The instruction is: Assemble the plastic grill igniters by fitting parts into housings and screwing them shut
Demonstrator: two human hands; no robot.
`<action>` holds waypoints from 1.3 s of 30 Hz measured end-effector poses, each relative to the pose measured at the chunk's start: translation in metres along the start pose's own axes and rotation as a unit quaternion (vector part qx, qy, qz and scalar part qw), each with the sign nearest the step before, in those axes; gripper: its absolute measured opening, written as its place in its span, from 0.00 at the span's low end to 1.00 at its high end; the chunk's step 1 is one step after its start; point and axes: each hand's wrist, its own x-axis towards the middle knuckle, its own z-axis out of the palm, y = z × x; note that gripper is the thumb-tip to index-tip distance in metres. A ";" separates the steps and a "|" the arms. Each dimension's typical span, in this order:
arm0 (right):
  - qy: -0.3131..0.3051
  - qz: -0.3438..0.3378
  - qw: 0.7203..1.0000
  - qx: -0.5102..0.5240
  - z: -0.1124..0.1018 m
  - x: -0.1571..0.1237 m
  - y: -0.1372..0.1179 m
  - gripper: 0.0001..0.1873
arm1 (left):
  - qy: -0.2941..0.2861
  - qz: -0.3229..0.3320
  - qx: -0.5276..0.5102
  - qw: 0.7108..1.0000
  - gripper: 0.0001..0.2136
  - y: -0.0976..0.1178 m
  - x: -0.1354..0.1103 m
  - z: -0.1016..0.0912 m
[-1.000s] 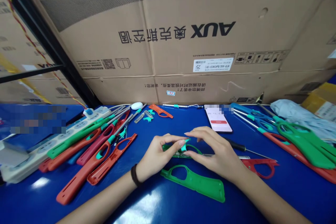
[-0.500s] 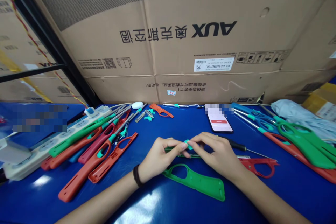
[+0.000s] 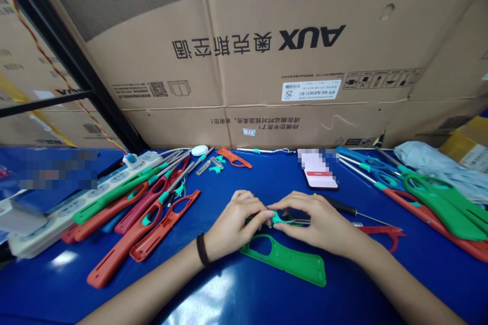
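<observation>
My left hand (image 3: 244, 221) is closed around a green lighter casing half, mostly hidden behind the fingers. Thumb and fingers of my right hand (image 3: 310, 213) close on a small teal trigger piece (image 3: 276, 218), right at my left fingertips. Thin metal shows behind it, between the right thumb and fingers. Below both hands lies another green lighter casing half (image 3: 290, 259) with a finger loop, its inner side up. A red casing half (image 3: 385, 233) pokes out beyond my right hand, and a black-handled screwdriver (image 3: 343, 206) rests just behind that hand.
Assembled lighters (image 3: 125, 244) lie at left against a white power strip (image 3: 114, 183). More lighters (image 3: 430, 213) are stacked at right. A phone (image 3: 319, 175), an orange casing half (image 3: 234, 157) and small teal parts (image 3: 216, 165) lie farther back, before a cardboard wall (image 3: 229, 81).
My right hand has turned and spread slightly, its thumb now lower against the teal trigger piece. The piece sits a little lower and to the right. My left fingers have curled over more.
</observation>
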 end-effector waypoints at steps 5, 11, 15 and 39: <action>0.036 0.013 0.997 -0.061 -0.004 0.002 0.011 0.13 | 0.043 -0.003 0.077 0.996 0.06 -0.003 -0.001 -0.007; 0.023 0.028 0.995 -0.097 0.000 0.004 0.017 0.12 | -0.033 0.028 0.111 0.993 0.12 -0.007 0.001 -0.021; -0.003 0.021 0.996 -0.087 0.006 0.004 0.013 0.14 | -0.048 0.051 0.117 0.991 0.08 -0.009 -0.001 -0.016; -0.006 0.011 0.995 -0.096 -0.008 -0.003 0.008 0.11 | -0.060 0.068 0.165 0.982 0.09 -0.007 -0.007 -0.004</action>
